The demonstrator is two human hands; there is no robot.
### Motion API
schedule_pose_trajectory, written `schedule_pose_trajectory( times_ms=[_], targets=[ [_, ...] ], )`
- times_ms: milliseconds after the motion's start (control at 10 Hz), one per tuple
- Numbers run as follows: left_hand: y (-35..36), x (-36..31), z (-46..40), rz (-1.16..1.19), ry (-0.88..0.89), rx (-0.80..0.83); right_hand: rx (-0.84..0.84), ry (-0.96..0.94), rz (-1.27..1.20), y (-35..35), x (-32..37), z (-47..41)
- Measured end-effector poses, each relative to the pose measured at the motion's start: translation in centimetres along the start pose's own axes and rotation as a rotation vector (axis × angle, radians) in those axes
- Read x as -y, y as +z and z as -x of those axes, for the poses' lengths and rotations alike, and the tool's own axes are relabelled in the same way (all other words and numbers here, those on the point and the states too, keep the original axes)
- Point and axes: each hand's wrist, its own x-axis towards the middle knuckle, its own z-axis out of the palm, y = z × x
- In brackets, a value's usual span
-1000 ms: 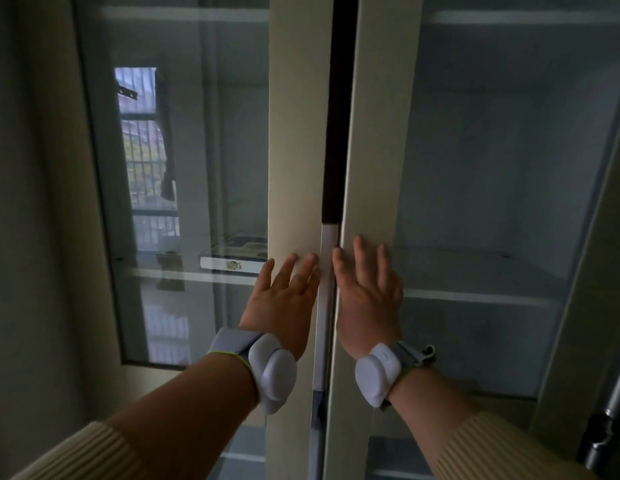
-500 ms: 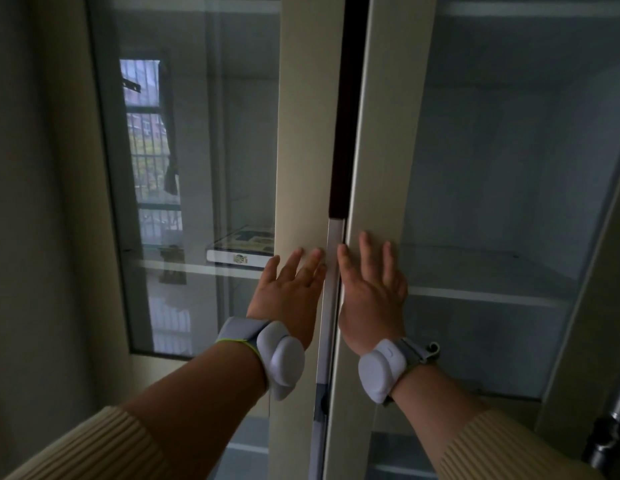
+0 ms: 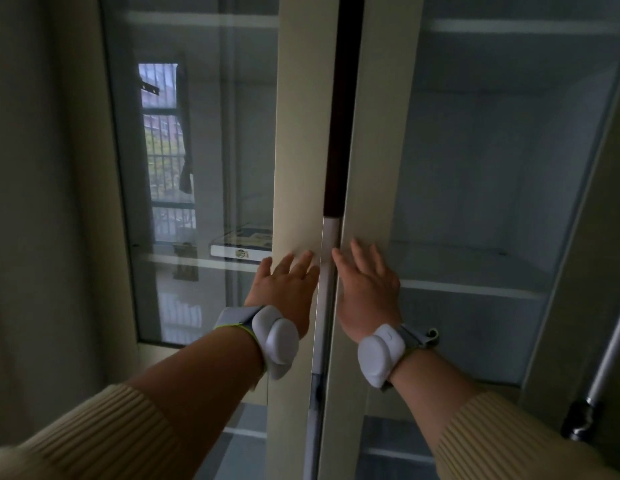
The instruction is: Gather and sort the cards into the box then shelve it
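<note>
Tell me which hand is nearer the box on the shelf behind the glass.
Left. The left hand presses the door frame just right of the box; the right hand lies farther right, across the door gap.

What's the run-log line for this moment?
stage: closing cabinet | left hand: flat on left door | right hand: flat on right door | box: shelved

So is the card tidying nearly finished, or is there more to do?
Nearly finished, it seems. Done: a flat box lies on a shelf behind the left glass door. In hand: the left hand and right hand press flat on the two door frames; a narrow dark gap shows between them. Left: closing that gap. No cards show, so sorting can't be checked.
</note>
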Motion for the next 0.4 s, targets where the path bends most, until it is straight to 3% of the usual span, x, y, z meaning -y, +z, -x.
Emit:
schedule_pose_trajectory(
  times_ms=[200, 400],
  targets=[
    [-0.6, 0.6, 1.5, 0.026, -0.041, 0.089, 0.05, 0.014, -0.006, -1.1, 0.3, 0.8],
    [-2.6, 1.4, 3.7, 0.062, -0.045, 0.067, -0.008, -0.026, -0.036, -3.1, 2.1, 1.9]
  ],
)
